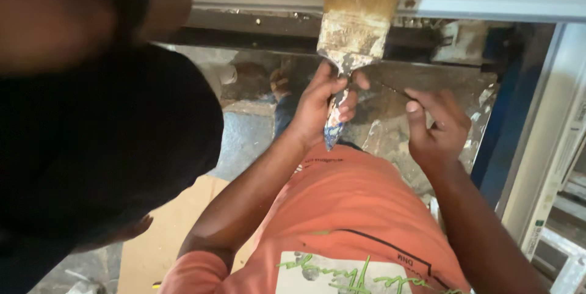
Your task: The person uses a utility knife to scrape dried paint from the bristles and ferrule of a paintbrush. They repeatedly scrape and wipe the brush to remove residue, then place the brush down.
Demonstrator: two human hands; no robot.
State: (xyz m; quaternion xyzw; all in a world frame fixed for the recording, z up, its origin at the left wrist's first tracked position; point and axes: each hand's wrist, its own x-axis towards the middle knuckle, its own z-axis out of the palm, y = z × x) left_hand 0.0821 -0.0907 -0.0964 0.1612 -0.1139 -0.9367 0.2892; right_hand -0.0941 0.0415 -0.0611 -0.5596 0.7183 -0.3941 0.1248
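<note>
Gripping the brush (353,37) by its handle, the left hand (320,105) is clamped tight. The right hand (436,126) pinches a thin stick (395,90) just beside it.

The tips of the paintbrush (357,19) bristles are cut off by the top edge. Part of its handle is hidden inside the left hand (320,101). The left of the scene is blocked by a blurred dark shape (91,129). The thin object (395,90) pinched by the right hand (436,126) is too small to be identified.

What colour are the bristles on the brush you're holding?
Pale tan, straw-like, above a paint-crusted whitish ferrule on the paintbrush gripped by the left hand; head view.
</note>
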